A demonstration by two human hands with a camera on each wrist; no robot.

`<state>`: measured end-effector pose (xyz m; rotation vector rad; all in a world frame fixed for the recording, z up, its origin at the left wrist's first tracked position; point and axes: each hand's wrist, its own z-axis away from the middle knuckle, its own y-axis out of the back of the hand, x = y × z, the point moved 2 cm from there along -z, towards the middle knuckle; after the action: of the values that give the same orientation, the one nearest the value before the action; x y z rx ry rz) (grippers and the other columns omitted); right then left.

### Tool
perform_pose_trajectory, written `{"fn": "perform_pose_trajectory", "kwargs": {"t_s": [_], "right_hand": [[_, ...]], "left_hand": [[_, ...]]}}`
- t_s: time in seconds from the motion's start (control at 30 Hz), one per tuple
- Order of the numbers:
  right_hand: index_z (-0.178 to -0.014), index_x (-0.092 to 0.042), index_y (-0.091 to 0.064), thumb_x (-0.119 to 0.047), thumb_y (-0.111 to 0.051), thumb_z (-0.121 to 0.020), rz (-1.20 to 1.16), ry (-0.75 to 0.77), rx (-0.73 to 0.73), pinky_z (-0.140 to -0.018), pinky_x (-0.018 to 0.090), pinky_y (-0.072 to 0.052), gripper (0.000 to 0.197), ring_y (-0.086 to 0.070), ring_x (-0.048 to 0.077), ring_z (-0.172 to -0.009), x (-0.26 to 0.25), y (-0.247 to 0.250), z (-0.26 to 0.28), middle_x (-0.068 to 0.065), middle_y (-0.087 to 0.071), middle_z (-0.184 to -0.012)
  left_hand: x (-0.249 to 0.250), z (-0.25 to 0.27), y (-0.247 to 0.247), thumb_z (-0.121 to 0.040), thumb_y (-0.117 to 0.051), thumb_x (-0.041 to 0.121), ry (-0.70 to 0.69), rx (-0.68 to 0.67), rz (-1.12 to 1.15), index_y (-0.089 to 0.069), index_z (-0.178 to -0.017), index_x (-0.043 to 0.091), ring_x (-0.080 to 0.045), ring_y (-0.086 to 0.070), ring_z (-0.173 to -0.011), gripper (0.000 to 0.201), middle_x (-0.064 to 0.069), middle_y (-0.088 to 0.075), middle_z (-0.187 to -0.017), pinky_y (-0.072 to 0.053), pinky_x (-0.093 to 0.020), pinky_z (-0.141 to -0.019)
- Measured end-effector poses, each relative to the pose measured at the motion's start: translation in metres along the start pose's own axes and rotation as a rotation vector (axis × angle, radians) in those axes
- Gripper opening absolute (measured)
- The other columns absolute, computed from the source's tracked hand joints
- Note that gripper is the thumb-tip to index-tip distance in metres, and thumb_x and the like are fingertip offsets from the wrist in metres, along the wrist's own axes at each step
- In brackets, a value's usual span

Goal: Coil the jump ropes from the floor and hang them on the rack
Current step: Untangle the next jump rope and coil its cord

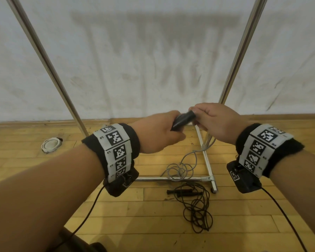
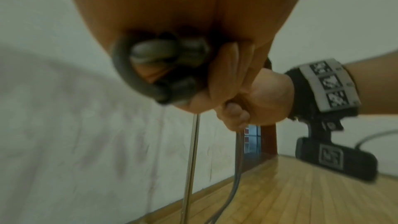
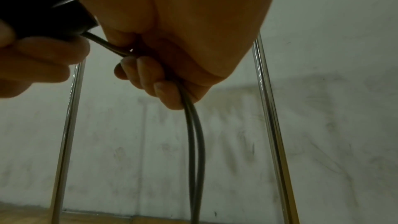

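Mostly hidden handles (image 1: 183, 119), left hand (image 1: 157, 132) gripping

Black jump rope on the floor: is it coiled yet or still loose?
Still loose. The black jump rope sprawls in an untidy tangle on the wooden floor, handles beside it, neither hand touching it.

Black handles (image 1: 183, 119), a grey rope (image 1: 182, 167), a black jump rope (image 1: 196, 206), silver rack (image 1: 206, 157), honey-brown wood floor (image 1: 153, 233), black-and-white checkered wristbands (image 1: 116, 150).
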<state>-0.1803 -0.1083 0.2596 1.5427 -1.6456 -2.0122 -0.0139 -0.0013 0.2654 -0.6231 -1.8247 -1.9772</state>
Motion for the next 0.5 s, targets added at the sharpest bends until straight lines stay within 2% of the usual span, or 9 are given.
{"fn": "perform_pose_trajectory", "kwargs": {"t_s": [0.03,0.1,0.13,0.2,0.3,0.4,0.5], "right_hand": [[-0.081,-0.016,-0.061,-0.048,-0.037,-0.106,-0.035,-0.024,-0.022,-0.047,0.019,-0.035,0.047,-0.04,0.004,-0.046,0.001,-0.002,0.001,-0.007,-0.049,-0.056],[-0.081,-0.019,-0.061,-0.045,-0.037,-0.107,-0.035,-0.034,-0.07,-0.048,0.018,-0.036,0.043,-0.041,0.003,-0.046,0.0,-0.005,0.003,-0.008,-0.049,-0.056],[-0.083,-0.022,-0.061,-0.042,-0.039,-0.107,0.01,-0.027,-0.096,-0.049,0.017,-0.036,0.039,-0.043,0.003,-0.048,-0.003,-0.006,0.004,-0.009,-0.05,-0.058],[-0.091,-0.024,-0.062,-0.037,-0.041,-0.107,0.151,-0.002,-0.153,-0.053,0.019,-0.033,0.03,-0.049,0.004,-0.059,-0.012,-0.007,0.006,-0.009,-0.054,-0.067],[-0.092,-0.021,-0.059,-0.037,-0.041,-0.107,0.364,0.085,-0.189,-0.057,0.024,-0.032,0.028,-0.049,0.007,-0.068,-0.031,-0.002,0.008,-0.007,-0.054,-0.074],[-0.09,-0.024,-0.057,-0.035,-0.044,-0.106,0.482,0.133,-0.177,-0.056,0.025,-0.029,0.023,-0.047,0.006,-0.067,-0.046,0.006,0.01,-0.008,-0.052,-0.073],[-0.095,-0.027,-0.063,-0.035,-0.048,-0.104,0.515,0.134,-0.203,-0.058,0.023,-0.031,0.019,-0.048,0.006,-0.07,-0.051,0.01,0.013,-0.01,-0.054,-0.076]], "left_hand": [[-0.001,-0.001,0.003,-0.101,-0.066,0.033,0.027,0.052,0.093,-0.048,-0.09,0.035,0.002,-0.052,-0.045,0.021,0.008,-0.056,-0.071,-0.036,-0.011,-0.043],[-0.006,-0.004,0.009,-0.101,-0.065,0.027,0.12,0.147,0.232,-0.05,-0.09,0.031,-0.001,-0.046,-0.038,0.019,0.007,-0.052,-0.067,-0.038,-0.019,-0.04],[-0.008,-0.005,0.012,-0.101,-0.063,0.025,0.175,0.17,0.251,-0.051,-0.091,0.029,-0.003,-0.045,-0.039,0.017,0.006,-0.052,-0.066,-0.039,-0.022,-0.041],[-0.013,-0.007,0.016,-0.103,-0.059,0.025,0.254,0.17,0.114,-0.053,-0.1,0.024,-0.009,-0.052,-0.05,0.006,0.003,-0.056,-0.073,-0.04,-0.026,-0.047],[-0.014,-0.007,0.012,-0.106,-0.051,0.023,0.312,0.076,-0.164,-0.05,-0.111,0.02,-0.014,-0.055,-0.068,0.006,0.001,-0.059,-0.086,-0.038,-0.029,-0.054],[-0.007,-0.007,0.004,-0.107,-0.047,0.02,0.311,-0.032,-0.335,-0.044,-0.11,0.023,-0.014,-0.053,-0.068,0.005,0.003,-0.057,-0.085,-0.036,-0.03,-0.054],[0.002,-0.006,-0.005,-0.107,-0.047,0.018,0.291,-0.133,-0.464,-0.044,-0.11,0.023,-0.014,-0.051,-0.066,0.007,0.003,-0.056,-0.085,-0.035,-0.028,-0.052]]}}
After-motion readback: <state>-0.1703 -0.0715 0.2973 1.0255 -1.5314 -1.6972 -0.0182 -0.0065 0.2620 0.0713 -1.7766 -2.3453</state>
